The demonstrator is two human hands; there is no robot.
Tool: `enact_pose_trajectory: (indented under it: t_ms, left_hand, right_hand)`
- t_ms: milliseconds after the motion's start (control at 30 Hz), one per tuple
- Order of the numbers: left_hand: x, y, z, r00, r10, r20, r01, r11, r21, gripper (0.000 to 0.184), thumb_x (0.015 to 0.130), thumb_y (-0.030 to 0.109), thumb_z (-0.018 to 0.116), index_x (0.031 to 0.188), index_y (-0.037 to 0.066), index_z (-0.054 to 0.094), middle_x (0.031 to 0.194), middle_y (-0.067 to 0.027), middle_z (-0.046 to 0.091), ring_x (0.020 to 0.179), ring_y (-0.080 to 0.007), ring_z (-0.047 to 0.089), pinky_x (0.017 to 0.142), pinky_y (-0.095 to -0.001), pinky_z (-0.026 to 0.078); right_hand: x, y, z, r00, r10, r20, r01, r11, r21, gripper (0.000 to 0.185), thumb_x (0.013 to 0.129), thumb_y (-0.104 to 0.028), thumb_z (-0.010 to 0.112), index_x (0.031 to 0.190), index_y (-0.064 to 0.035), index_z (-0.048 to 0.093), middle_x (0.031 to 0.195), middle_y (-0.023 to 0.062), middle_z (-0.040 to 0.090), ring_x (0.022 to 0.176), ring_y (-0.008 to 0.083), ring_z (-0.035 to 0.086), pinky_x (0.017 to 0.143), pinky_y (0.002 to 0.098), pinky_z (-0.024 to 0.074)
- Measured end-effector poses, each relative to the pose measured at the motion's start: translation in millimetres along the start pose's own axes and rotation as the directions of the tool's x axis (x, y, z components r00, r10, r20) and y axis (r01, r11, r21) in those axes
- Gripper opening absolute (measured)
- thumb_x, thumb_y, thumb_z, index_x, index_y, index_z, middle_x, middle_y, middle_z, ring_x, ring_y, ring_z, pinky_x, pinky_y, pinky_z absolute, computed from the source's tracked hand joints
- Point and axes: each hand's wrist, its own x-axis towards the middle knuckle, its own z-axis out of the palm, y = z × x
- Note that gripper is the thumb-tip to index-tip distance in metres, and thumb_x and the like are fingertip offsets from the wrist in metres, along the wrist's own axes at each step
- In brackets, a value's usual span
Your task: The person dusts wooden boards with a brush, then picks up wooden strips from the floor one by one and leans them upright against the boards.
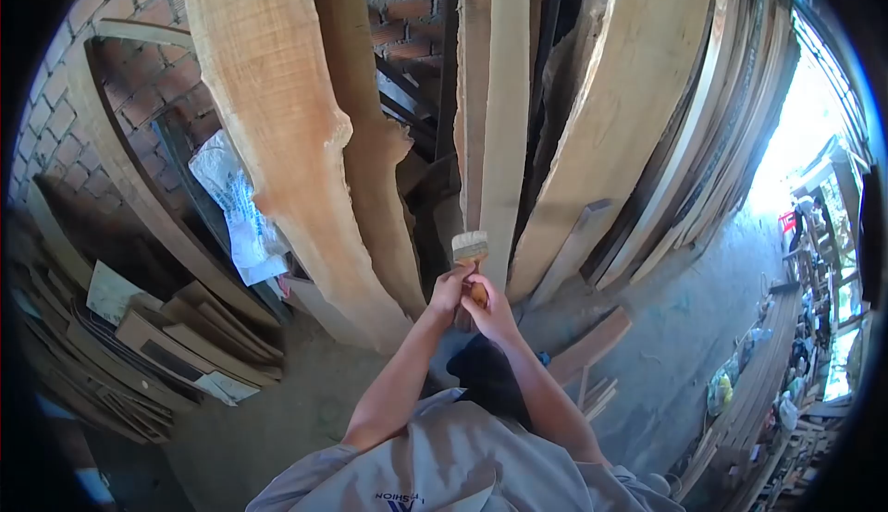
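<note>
A paintbrush (470,246) with pale bristles and a wooden handle points upward in front of my body. My left hand (449,292) is closed at the brush's handle, just below the bristles. My right hand (490,308) has its fingers wrapped round the lower part of the same handle, touching my left hand. Beyond the brush, tall wooden slabs stand upright: a wide one with a wavy edge (277,114) at the left, a narrow plank (504,123) straight ahead and another broad slab (638,96) at the right.
Cardboard pieces and curved boards (176,345) lean at the left. A white sack (236,207) hangs by the brick wall (120,12). Short wood blocks (592,345) lie on the concrete floor (666,327) near my right arm. Long planks (758,364) lie at the far right.
</note>
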Motion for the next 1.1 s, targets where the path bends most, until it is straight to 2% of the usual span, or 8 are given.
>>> enact_pose_trajectory:
  t_ms: [233, 333, 567, 700, 767, 867, 967, 1100]
  left_hand:
    - [-1, 38, 28, 0.998, 0.064, -0.028, -0.064, 0.998, -0.016, 0.028, 0.093, 0.031, 0.062, 0.096, 0.004, 0.067, 0.082, -0.004, 0.063, 0.068, -0.0125, 0.059, 0.061, -0.0265, 0.046]
    - [9, 50, 38, 0.994, 0.092, -0.065, -0.093, 0.996, -0.009, 0.026, 0.093, 0.03, 0.062, 0.096, 0.004, 0.067, 0.083, -0.003, 0.063, 0.071, -0.0121, 0.059, 0.063, -0.0266, 0.046]
    - [71, 38, 89, 0.987, 0.125, -0.097, -0.133, 0.988, -0.076, 0.022, 0.093, 0.027, 0.058, 0.089, 0.005, 0.064, 0.075, -0.0025, 0.06, 0.067, -0.0123, 0.057, 0.061, -0.0275, 0.046]
    - [118, 38, 162, 0.983, 0.107, -0.15, -0.126, 0.984, -0.124, 0.018, 0.092, 0.025, 0.06, 0.097, 0.007, 0.062, 0.073, -0.0026, 0.058, 0.058, -0.0137, 0.058, 0.055, -0.029, 0.05]
    - [113, 59, 223, 0.988, 0.126, -0.091, -0.141, 0.973, -0.183, 0.019, 0.091, 0.026, 0.062, 0.094, 0.008, 0.063, 0.08, -0.0017, 0.058, 0.072, -0.0125, 0.058, 0.064, -0.029, 0.05]
    - [117, 90, 295, 0.965, 0.261, -0.027, -0.256, 0.959, 0.12, 0.022, 0.092, 0.029, 0.062, 0.089, 0.007, 0.064, 0.081, 0.0014, 0.056, 0.08, -0.0083, 0.051, 0.074, -0.0249, 0.041]
    - [122, 137, 362, 0.864, 0.499, 0.07, -0.503, 0.844, 0.187, 0.032, 0.099, 0.03, 0.057, 0.082, 0.004, 0.063, 0.077, 0.0029, 0.058, 0.074, -0.006, 0.048, 0.065, -0.0248, 0.04]
    - [165, 162, 380, 0.921, 0.364, 0.138, -0.384, 0.907, 0.172, 0.027, 0.096, 0.031, 0.06, 0.087, 0.006, 0.064, 0.078, 0.003, 0.057, 0.074, -0.0063, 0.052, 0.067, -0.0228, 0.041]
  right_hand:
    - [37, -39, -22, 0.994, 0.089, 0.066, -0.095, 0.99, 0.1, 0.025, 0.095, -0.015, 0.059, 0.117, -0.0039, 0.057, 0.09, 0.0091, 0.067, 0.073, 0.0131, 0.065, 0.063, 0.0271, 0.0514]
    - [55, -51, -27, 0.998, -0.053, 0.036, 0.051, 0.997, 0.063, 0.027, 0.095, -0.017, 0.061, 0.118, -0.0042, 0.057, 0.09, 0.0087, 0.067, 0.073, 0.0122, 0.065, 0.062, 0.0265, 0.0511]
    - [95, -46, -97, 0.986, 0.048, 0.159, -0.065, 0.992, 0.104, 0.045, 0.087, -0.035, 0.072, 0.118, -0.0056, 0.058, 0.09, 0.0117, 0.066, 0.081, 0.018, 0.064, 0.072, 0.0308, 0.0504]
    - [133, -49, -173, 0.982, -0.03, 0.189, 0.027, 1.0, 0.016, 0.052, 0.083, -0.029, 0.077, 0.121, -0.003, 0.053, 0.1, 0.0095, 0.064, 0.091, 0.0152, 0.062, 0.08, 0.0295, 0.0499]
    - [156, -32, -204, 0.964, -0.26, 0.053, 0.252, 0.959, 0.126, 0.037, 0.085, -0.015, 0.075, 0.114, -0.0021, 0.057, 0.095, 0.0084, 0.066, 0.088, 0.0146, 0.063, 0.077, 0.0283, 0.0506]
    - [188, -41, -260, 0.912, -0.377, -0.159, 0.385, 0.923, 0.018, 0.017, 0.091, -0.012, 0.067, 0.103, -0.0006, 0.061, 0.082, 0.0107, 0.066, 0.072, 0.0156, 0.065, 0.065, 0.027, 0.0501]
    - [231, -102, -305, 0.814, -0.536, -0.226, 0.537, 0.841, -0.059, 0.011, 0.092, -0.006, 0.062, 0.101, 0.0008, 0.062, 0.08, 0.0098, 0.067, 0.072, 0.014, 0.065, 0.064, 0.0261, 0.0495]
    - [261, -103, -324, 0.862, -0.436, -0.259, 0.456, 0.889, 0.021, 0.011, 0.092, -0.004, 0.061, 0.102, 0.0011, 0.062, 0.083, 0.0108, 0.067, 0.074, 0.0157, 0.066, 0.065, 0.0273, 0.0503]
